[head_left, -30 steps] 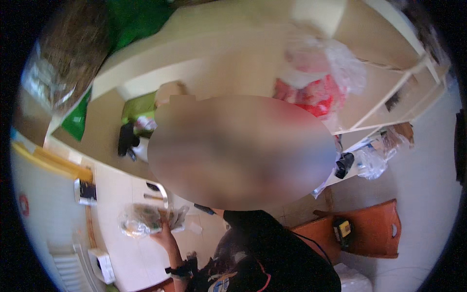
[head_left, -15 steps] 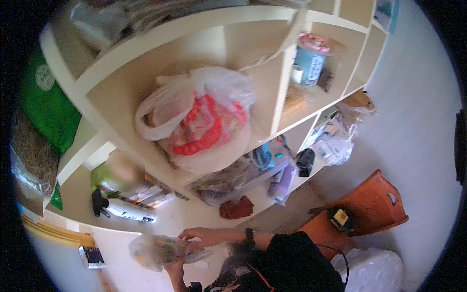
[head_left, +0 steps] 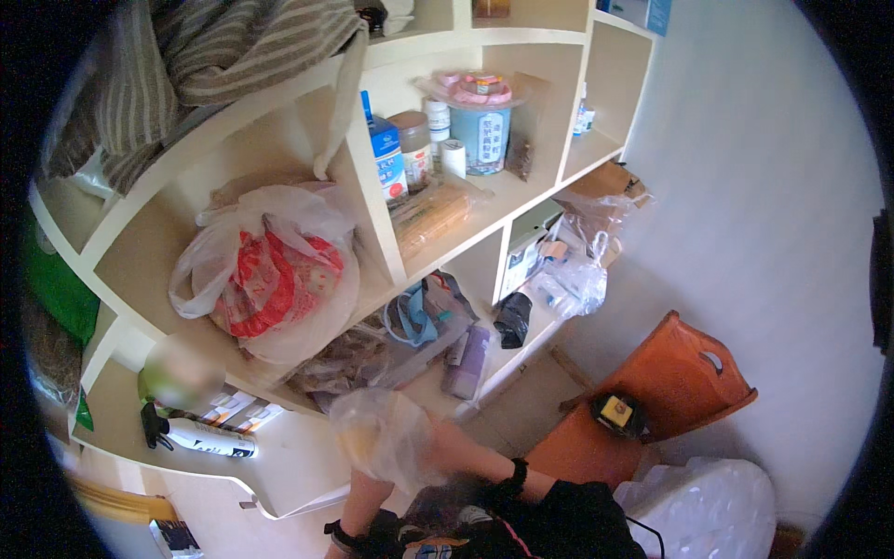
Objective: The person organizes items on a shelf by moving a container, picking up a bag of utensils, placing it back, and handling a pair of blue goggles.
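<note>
Both of my hands are at a cloudy, see-through plastic bag (head_left: 377, 433) with something yellowish inside, in front of the lowest shelf. My left hand (head_left: 371, 486) grips it from below. My right hand (head_left: 445, 445) holds its right side. The bag covers most of my fingers, and its contents are blurred. Just beyond it on the lower shelf lie a clear bag of brown dried stuff (head_left: 346, 361) and a purple package (head_left: 467, 363).
White shelving (head_left: 391, 265) curves around the front. A white bag with red print (head_left: 279, 279) fills one compartment; a blue tub (head_left: 481, 140) stands farther right. A spray bottle (head_left: 207, 438) lies at left. An orange chair (head_left: 689, 391) and white plastic-wrapped bundle (head_left: 708, 508) are at right.
My view has swung to the right, so the shelves appear farther left. My hands and the plastic bag have moved right, up to the lower shelf. The red-brown item there is no longer visible.
</note>
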A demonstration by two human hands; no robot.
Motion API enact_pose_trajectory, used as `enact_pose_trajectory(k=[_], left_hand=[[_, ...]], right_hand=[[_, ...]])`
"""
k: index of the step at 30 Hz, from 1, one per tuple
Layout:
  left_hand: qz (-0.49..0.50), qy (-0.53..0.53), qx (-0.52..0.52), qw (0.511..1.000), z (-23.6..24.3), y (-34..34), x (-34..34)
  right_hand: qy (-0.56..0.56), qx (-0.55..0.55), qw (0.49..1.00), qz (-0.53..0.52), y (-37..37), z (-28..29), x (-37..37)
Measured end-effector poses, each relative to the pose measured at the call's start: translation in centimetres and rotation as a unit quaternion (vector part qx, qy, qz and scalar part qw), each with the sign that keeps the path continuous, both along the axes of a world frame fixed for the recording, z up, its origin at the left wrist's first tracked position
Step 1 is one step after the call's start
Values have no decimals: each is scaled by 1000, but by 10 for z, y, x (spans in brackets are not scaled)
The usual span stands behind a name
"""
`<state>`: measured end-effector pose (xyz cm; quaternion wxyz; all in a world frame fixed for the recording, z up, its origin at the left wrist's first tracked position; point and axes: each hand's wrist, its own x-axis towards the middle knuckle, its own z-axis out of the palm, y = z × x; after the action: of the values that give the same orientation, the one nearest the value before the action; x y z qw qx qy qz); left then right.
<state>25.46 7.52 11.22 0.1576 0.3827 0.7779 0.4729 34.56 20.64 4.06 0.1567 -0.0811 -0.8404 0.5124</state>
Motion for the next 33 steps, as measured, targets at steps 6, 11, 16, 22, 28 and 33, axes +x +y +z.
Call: enact_pose_trajectory(k=[6, 11, 16, 22, 28, 33], left_hand=[[-19, 82, -74, 994, 2, -3, 0], [51, -164, 58, 983, 17, -4, -4], [-4, -279, 141, 950, 2, -16, -14], [-30, -220, 97, 970, 1, -16, -8], [-96, 82, 0, 992, 4, -7, -3], [-100, 20, -22, 995, 14, 0, 4]], right_hand=[[43, 66, 985, -155, -8, 31, 19], [87, 58, 994, -43, -10, 65, 27], [124, -89, 988, 26, -4, 47, 21], [106, -200, 974, 25, -18, 31, 11], [67, -251, 964, -64, -13, 20, 13], [74, -225, 966, -107, -6, 28, 15]])
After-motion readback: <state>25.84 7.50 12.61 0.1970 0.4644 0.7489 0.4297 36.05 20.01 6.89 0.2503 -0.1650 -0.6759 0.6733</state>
